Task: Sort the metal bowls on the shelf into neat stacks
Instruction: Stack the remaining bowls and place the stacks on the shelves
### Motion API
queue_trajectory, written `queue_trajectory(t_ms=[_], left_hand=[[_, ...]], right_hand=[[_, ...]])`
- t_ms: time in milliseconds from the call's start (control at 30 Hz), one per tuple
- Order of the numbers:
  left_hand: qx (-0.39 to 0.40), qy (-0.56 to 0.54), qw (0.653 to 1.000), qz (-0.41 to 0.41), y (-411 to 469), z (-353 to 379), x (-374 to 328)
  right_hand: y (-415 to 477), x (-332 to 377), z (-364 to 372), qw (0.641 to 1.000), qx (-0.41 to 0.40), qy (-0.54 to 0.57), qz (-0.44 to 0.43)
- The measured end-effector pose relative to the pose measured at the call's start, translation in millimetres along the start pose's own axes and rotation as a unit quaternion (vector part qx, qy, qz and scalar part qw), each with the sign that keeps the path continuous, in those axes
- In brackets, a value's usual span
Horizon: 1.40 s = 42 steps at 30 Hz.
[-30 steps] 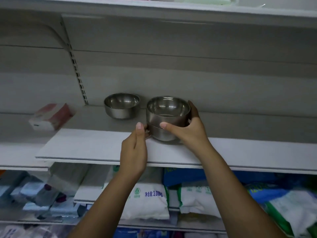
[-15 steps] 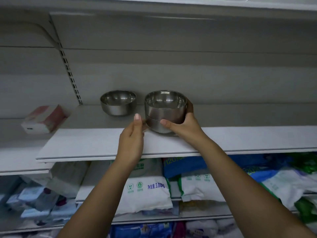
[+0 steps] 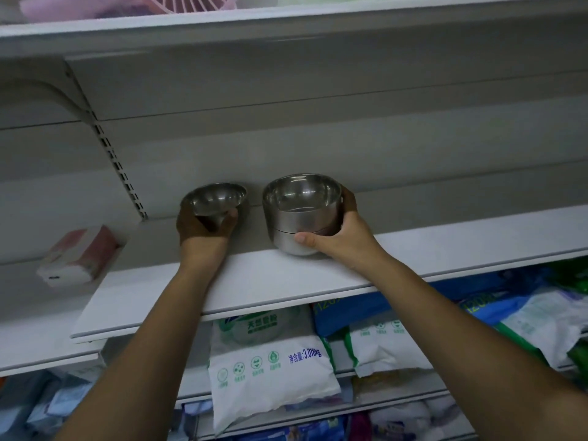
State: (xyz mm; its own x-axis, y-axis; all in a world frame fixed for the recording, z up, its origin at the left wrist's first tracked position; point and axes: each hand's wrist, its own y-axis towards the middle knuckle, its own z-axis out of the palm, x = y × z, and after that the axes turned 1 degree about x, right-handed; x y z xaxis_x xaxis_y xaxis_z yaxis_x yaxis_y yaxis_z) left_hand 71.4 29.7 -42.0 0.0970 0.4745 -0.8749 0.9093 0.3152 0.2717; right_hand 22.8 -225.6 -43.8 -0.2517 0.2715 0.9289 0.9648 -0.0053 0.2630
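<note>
A stack of two metal bowls (image 3: 300,214) stands on the white shelf (image 3: 261,281), near its middle. My right hand (image 3: 345,237) grips the stack from the right, thumb across the lower bowl's front and fingers behind. To its left a single smaller metal bowl (image 3: 219,197) is tilted toward me, and my left hand (image 3: 203,230) holds it from below with fingers curled round its base. The two bowls' sides are a short gap apart.
A pink and white box (image 3: 79,256) lies on the neighbouring shelf at the left. A slotted upright (image 3: 117,160) runs down the back wall. Bags of goods (image 3: 270,361) fill the shelves below. A pink fan (image 3: 191,3) sits on the shelf above.
My left hand left the stack's side, reached left and took hold of the single bowl, tilting it. My right hand kept its grip on the stack.
</note>
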Motion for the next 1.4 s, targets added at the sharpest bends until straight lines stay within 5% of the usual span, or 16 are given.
queue_trajectory(t_ms=[400, 667, 1033, 1400], left_hand=[[-0.055, -0.189, 0.979, 0.055, -14, -5, -26], [0.134, -0.201, 0.954, 0.176, -31, -8, -79], [0.167, -0.264, 0.944, 0.104, -24, 18, -62], [0.187, -0.305, 0.926, 0.122, -36, 35, -29]], right_hand=[[1, -3, 0, 1.0, 0.005, 0.008, 0.005], [2, -4, -1, 1.0, 0.011, 0.027, 0.001], [3, -4, -3, 0.999, 0.023, 0.034, 0.005], [3, -3, -2, 1.0, 0.016, 0.02, 0.005]])
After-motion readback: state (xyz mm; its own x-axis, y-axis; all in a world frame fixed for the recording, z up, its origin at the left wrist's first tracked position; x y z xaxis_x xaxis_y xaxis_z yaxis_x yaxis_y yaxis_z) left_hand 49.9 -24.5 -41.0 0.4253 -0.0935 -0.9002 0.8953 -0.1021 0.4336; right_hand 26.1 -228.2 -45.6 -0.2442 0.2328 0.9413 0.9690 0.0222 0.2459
